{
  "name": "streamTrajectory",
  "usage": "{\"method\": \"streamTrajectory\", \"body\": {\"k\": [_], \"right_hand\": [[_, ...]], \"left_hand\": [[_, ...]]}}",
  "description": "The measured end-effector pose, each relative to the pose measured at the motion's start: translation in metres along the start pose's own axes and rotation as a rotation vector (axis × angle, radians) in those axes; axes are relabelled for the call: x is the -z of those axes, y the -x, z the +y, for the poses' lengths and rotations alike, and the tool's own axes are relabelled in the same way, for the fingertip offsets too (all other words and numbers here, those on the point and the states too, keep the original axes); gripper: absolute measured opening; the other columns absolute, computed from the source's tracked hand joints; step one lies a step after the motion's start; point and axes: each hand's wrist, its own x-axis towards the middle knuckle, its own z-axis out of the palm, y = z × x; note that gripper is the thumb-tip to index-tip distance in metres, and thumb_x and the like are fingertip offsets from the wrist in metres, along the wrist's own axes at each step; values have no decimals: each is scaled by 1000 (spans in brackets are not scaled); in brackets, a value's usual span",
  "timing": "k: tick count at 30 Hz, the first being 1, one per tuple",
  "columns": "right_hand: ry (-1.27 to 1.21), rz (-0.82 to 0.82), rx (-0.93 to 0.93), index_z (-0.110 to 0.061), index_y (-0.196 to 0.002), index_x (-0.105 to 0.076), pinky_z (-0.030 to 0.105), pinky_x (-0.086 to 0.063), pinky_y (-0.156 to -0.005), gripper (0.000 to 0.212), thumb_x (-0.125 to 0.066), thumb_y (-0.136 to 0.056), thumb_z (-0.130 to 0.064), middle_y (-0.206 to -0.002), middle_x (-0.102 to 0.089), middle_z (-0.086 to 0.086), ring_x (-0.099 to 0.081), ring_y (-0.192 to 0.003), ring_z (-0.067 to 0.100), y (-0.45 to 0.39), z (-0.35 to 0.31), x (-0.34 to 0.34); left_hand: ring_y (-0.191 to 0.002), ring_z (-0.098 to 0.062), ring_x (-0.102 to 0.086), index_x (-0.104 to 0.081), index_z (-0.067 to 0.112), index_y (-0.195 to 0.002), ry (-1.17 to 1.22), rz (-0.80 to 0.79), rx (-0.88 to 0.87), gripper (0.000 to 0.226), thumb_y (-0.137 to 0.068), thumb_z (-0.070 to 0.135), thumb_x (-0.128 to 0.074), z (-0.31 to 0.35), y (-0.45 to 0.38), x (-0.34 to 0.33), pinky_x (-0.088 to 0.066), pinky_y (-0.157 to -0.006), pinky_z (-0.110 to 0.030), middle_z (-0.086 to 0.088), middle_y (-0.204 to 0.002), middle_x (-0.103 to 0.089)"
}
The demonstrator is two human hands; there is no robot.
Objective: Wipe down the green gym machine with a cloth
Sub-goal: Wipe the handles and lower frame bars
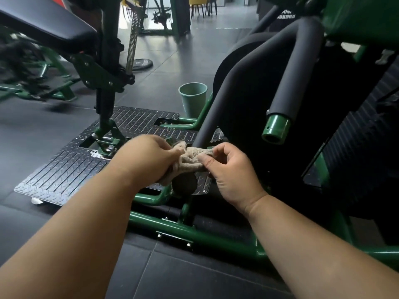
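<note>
A crumpled beige cloth (191, 159) is bunched between both hands, low in the middle of the view. My left hand (149, 157) grips its left side, and my right hand (230, 171) pinches its right side. Both hold it just above the machine's black tread plate (64, 171). The green gym machine's frame tube (194, 234) runs along the floor under my forearms. A black padded bar (244, 83) rises from behind the cloth and curves down to a green end cap (275, 129). Part of the cloth is hidden by my left fingers.
A pale green bucket (192, 98) stands on the dark floor beyond the plate. A black padded bench (47, 24) on a green post with a spring (132, 43) is at upper left. A weight plate (141, 63) lies on the floor. Yellow chairs (199, 4) stand far back.
</note>
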Motion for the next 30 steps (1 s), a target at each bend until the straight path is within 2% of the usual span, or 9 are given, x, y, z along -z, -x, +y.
{"method": "streamTrajectory", "body": {"k": [5,10,14,18,20,21,25,27,30], "right_hand": [[-17,31,-14,-16,-93,-66,45,-58,-76,26,-84,-88,-35,-85,-70,18,-62,-74,18,3,8,7],[-65,80,-26,-12,-93,-65,32,-53,-68,17,-68,-101,-26,-76,-65,3,-62,-73,16,-1,12,22],[-66,99,-32,-13,-95,-66,20,-52,-65,13,-62,-104,-22,-81,-67,3,-63,-72,6,-3,15,32],[-81,96,-35,-15,-96,-66,20,-51,-65,12,-61,-105,-21,-82,-67,3,-62,-71,5,-4,17,33],[-112,87,-33,-17,-96,-66,23,-51,-67,11,-61,-105,-21,-81,-66,1,-62,-73,8,-7,13,31],[-124,73,-35,-19,-95,-67,26,-51,-68,12,-61,-105,-23,-80,-66,0,-62,-75,9,-10,10,29],[-125,-30,-61,-31,-92,-71,41,-55,-81,15,-67,-89,-45,-85,-73,3,-68,-82,22,-17,-2,15],[-93,-70,-71,-29,-101,-70,41,-57,-80,19,-67,-89,-44,-92,-75,8,-71,-86,29,-18,-6,10],[-74,-57,-97,-28,-108,-66,21,-51,-63,6,-61,-104,-28,-92,-68,7,-62,-74,14,-17,-10,12]], "left_hand": [[-69,-18,-66,-73,20,-86,-81,-294,-11,54,-86,73,-61,18,10,-16,-51,-65,-32,3,-77,-71],[-81,-28,-66,-59,19,-83,-234,-135,-53,40,-94,58,-62,36,3,-31,-48,-69,-34,-6,-87,-69],[-85,-28,-68,-63,18,-102,-175,-60,-73,39,-93,56,-67,45,-7,-41,-55,-73,-38,-5,-93,-70],[-103,-36,-62,-59,16,-102,-264,-63,-151,33,-104,48,-56,57,-20,-48,-46,-79,-36,-13,-110,-64],[-108,-36,-59,-63,16,-124,-292,-99,-194,38,-109,45,-45,60,-23,-46,-46,-85,-37,-14,-116,-58],[-101,-31,-61,-61,15,-132,-269,-91,-203,43,-108,47,-46,59,-25,-46,-47,-79,-34,-9,-110,-59],[-54,4,-62,-63,17,-109,107,-113,-101,38,-97,52,-68,47,-27,-43,-39,-45,-15,5,-81,-67],[-61,4,-65,-65,19,-113,258,-46,-130,32,-98,46,-71,37,-23,-42,-45,-50,-14,6,-85,-71],[-72,2,-68,-63,26,-114,446,158,-124,26,-100,47,-67,39,-15,-35,-48,-55,-13,7,-95,-71]]}}
